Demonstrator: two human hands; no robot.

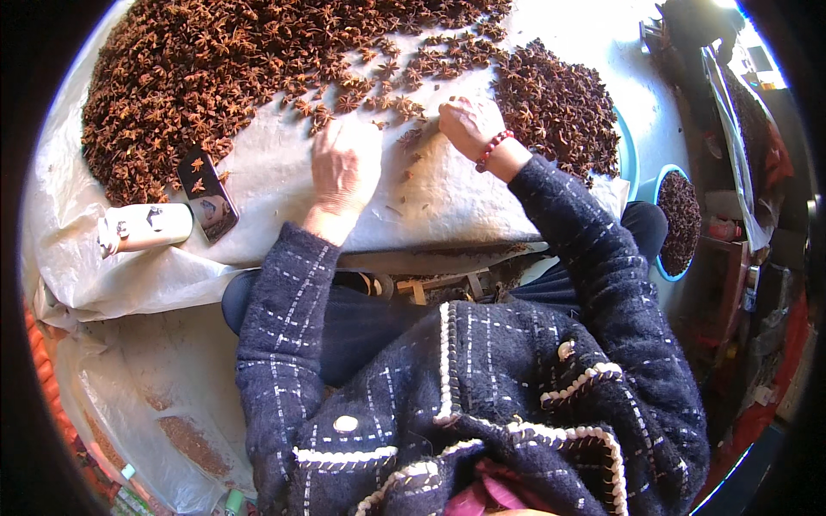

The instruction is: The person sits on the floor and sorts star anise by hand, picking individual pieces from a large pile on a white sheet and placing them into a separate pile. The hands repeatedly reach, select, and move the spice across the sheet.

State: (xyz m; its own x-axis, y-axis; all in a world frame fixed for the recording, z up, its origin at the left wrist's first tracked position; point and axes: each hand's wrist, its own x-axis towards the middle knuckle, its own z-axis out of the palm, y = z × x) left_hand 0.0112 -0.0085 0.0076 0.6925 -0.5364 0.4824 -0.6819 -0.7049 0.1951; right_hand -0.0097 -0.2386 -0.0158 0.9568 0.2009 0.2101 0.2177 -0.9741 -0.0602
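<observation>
Dried star anise lies in a large heap (193, 77) on the pale sheet (361, 226) before me. A second, darker heap of star anise (548, 109) sits at the right. Between the two, loose star anise pods (348, 102) are spread thinly. My left hand (346, 158), back upward, is at the near edge of these pods, its fingertips hidden. My right hand (471, 122) is curled close to the left edge of the darker heap and wears a red bead bracelet (494, 148). Whether either hand holds a pod is not visible.
A phone (210, 200) with a few pods on it lies beside a white bottle (147, 227) at the left. A blue tub (676, 222) of dark material stands at the right. Another blue rim (627, 145) shows behind the darker heap. Several goods crowd the far right.
</observation>
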